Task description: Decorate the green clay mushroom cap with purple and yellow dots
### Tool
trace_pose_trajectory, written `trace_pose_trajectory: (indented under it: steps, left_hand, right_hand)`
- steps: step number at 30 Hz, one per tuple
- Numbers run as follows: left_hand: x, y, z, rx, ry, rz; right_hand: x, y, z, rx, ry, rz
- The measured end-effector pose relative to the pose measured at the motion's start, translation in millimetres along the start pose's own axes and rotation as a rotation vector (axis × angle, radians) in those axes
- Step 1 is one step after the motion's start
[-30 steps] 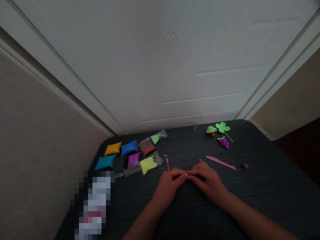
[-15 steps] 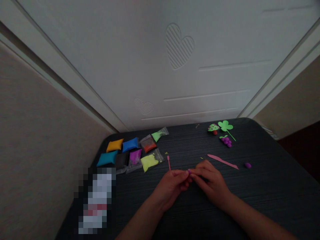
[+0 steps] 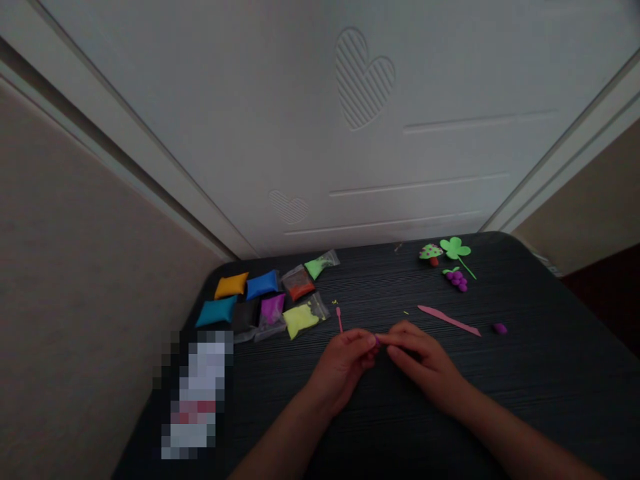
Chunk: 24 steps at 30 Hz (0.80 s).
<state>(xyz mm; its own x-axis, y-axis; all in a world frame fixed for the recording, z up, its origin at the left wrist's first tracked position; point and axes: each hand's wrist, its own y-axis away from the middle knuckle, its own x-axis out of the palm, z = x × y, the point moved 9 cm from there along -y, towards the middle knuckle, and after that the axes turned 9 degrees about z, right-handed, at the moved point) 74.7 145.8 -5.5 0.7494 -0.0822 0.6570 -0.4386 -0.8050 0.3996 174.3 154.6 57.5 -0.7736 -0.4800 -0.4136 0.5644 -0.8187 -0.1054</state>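
Note:
A tiny piece of purple clay [image 3: 378, 341] is pinched between the thumb and finger of my left hand [image 3: 345, 363]. The forefinger of my right hand [image 3: 423, 357] reaches across and touches it, with the thumb held apart below. Just beyond my left hand lies a thin pink modelling tool [image 3: 339, 320], its lower end hidden by the hand. A flat pink clay knife [image 3: 449, 321] rests beyond my right hand, and a purple clay lump [image 3: 499, 328] sits to its right.
At the back right are a clay mushroom [image 3: 431, 253], a green clay flower [image 3: 455, 249] and purple clay grapes [image 3: 457, 280]. Several clay packets, among them a yellow one [image 3: 301, 319] and a blue one [image 3: 263, 285], lie at left near a blurred-out item [image 3: 200, 393]. A white door [image 3: 250, 100] stands behind the table.
My right thumb has come away from the purple clay, leaving the forefinger against it. My left hand keeps its pinch. The whole view has shifted slightly.

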Motion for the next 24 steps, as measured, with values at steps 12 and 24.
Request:
trace_pose_trajectory:
  steps: [12,24]
  left_hand:
    - [2.0,-1,2,0.013,-0.150,0.010]
    - [5.9,4,-3,-0.015,-0.193,0.083]
  right_hand:
    - [-2,3,4,-0.078,0.117,-0.089]
    - [-5,5,16,-0.239,0.272,-0.118]
